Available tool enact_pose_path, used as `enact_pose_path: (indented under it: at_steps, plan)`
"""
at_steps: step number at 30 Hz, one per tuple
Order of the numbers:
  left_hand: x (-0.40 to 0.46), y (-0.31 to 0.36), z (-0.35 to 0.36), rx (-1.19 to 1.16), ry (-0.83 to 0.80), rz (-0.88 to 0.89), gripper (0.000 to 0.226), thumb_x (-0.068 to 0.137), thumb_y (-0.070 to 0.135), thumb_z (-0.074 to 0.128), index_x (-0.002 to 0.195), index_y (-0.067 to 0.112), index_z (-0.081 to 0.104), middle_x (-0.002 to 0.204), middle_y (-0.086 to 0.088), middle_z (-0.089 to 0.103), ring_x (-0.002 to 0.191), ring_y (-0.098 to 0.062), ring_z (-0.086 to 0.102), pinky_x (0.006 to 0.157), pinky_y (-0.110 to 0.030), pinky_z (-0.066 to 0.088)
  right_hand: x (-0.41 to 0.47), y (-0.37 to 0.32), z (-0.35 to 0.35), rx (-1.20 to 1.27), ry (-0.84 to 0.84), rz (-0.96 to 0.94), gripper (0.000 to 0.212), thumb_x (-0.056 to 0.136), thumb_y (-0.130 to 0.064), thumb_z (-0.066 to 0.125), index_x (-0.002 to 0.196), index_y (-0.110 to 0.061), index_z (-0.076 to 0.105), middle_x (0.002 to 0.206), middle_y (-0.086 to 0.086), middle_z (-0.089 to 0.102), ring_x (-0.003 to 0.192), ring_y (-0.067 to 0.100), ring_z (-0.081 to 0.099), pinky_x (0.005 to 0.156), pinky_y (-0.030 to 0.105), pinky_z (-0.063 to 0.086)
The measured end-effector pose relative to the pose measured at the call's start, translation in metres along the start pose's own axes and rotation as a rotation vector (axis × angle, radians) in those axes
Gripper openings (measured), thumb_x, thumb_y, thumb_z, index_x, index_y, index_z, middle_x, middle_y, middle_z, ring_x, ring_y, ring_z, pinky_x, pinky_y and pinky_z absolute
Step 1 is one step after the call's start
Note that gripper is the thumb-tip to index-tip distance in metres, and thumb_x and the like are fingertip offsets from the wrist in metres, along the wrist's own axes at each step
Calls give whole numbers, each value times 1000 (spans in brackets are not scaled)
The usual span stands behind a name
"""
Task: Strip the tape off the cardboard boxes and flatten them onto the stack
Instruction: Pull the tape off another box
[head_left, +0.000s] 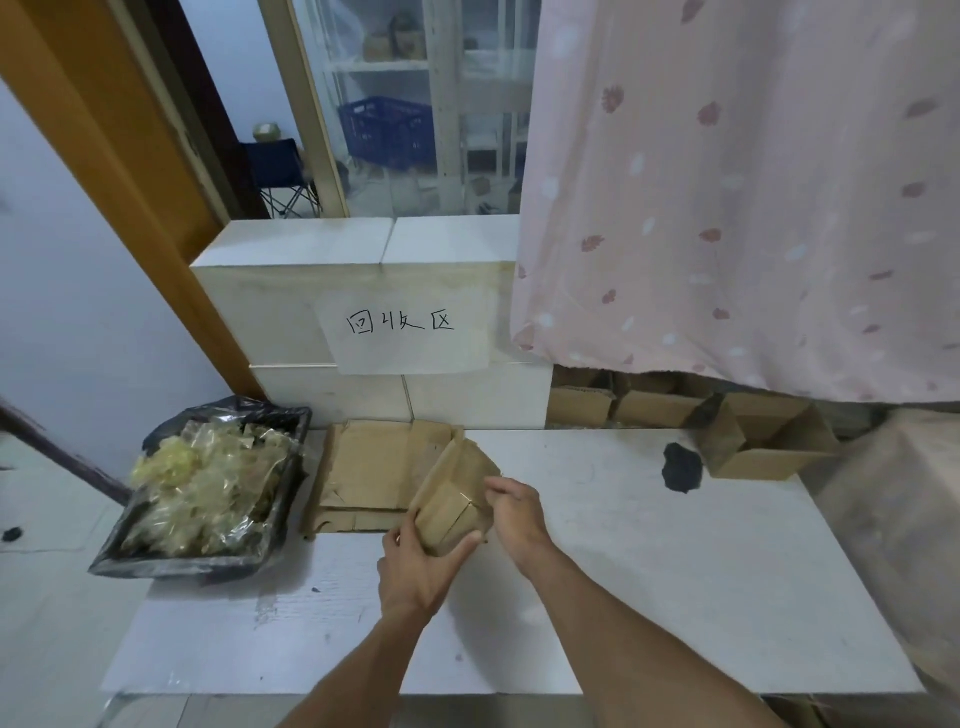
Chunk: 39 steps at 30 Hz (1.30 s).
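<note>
Left hand (415, 564) and right hand (514, 512) grip a small box (449, 514) beside the flattened stack (371, 467); more boxes (763, 441) wait untouched.

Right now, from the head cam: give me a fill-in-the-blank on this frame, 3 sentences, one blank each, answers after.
1. The left hand and right hand both hold a small ____ box.
2. The stack of flattened boxes lies to the ____ of the tray of stripped tape.
3. The curtain hanging behind the table is ____ in colour.

Missing words: cardboard; right; pink
</note>
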<state>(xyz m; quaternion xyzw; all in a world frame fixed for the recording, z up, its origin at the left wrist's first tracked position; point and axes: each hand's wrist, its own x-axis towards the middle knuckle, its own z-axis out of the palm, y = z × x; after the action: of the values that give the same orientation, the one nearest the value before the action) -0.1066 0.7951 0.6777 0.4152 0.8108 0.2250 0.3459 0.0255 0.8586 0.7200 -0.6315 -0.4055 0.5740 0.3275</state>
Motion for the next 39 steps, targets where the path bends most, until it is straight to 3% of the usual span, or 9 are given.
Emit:
enact_pose_path:
  at_steps: [3, 5, 8, 14, 22, 25, 28, 33, 39]
  plan:
    - [-8, 3, -2, 91, 31, 4, 141, 37, 99, 56, 151, 29, 12, 148, -9, 24, 129, -38, 37, 101, -49, 43, -9, 1, 4, -140, -49, -38, 32, 90, -10, 58, 120, -17, 69, 120, -3, 61, 113, 13, 59, 104, 31, 47]
    - [-12, 4, -2, 180, 65, 11, 139, 38, 97, 58, 148, 26, 10, 140, -9, 26, 124, -38, 38, 93, -46, 46, -18, 1, 8, -199, -94, -91, 33, 87, -12, 63, 114, -29, 71, 108, -13, 59, 101, 0, 60, 93, 18, 49]
    - [-15, 2, -2, 197, 122, 17, 113, 49, 84, 67, 134, 23, 24, 125, -6, 33, 113, -38, 40, 79, -42, 49, -22, 4, 10, -285, -139, -148, 41, 82, -14, 68, 76, -54, 69, 78, -23, 64, 76, -17, 58, 66, -1, 41]
    - [-22, -1, -1, 202, 172, 85, 98, 58, 70, 73, 133, 24, 29, 121, -3, 34, 112, -36, 39, 81, -39, 44, -20, 7, 5, -235, -124, -108, 11, 86, -24, 71, 94, -28, 65, 95, -7, 63, 85, 4, 59, 78, 14, 45]
    - [-29, -7, -23, 268, 291, 44, 98, 55, 67, 74, 132, 25, 29, 126, -5, 36, 110, -30, 38, 87, -35, 40, -25, -3, 24, -132, -148, -72, 16, 95, -19, 60, 97, -10, 72, 92, -1, 71, 81, 13, 61, 79, 24, 50]
    - [-32, -15, -33, 311, 307, 28, 93, 54, 65, 74, 129, 29, 31, 128, -6, 37, 108, -29, 37, 82, -34, 44, -32, -7, 40, -253, -133, -97, 22, 99, -17, 50, 91, -10, 69, 91, 2, 67, 86, 20, 60, 81, 30, 48]
    - [-29, -22, -43, 353, 286, -2, 87, 57, 62, 75, 129, 34, 34, 126, -4, 36, 110, -29, 37, 82, -38, 46, -40, -7, 53, -390, -62, -162, 31, 97, -17, 44, 67, -15, 51, 76, 4, 57, 77, 28, 53, 70, 34, 43]
    - [-10, -24, -69, 467, 197, -26, 78, 69, 55, 75, 132, 38, 32, 130, -6, 36, 117, -35, 37, 90, -42, 42, -55, -12, 82, -466, 16, -238, 17, 101, -24, 40, 91, -19, 52, 92, -2, 60, 87, 20, 57, 77, 31, 45]
    - [-2, -44, -91, 484, 95, 37, 64, 84, 43, 55, 141, 23, 35, 142, -6, 36, 126, -36, 31, 101, -44, 36, -85, -34, 156, -394, -56, -397, 15, 95, -20, 53, 83, -27, 59, 84, -12, 63, 82, 10, 61, 76, 26, 48]
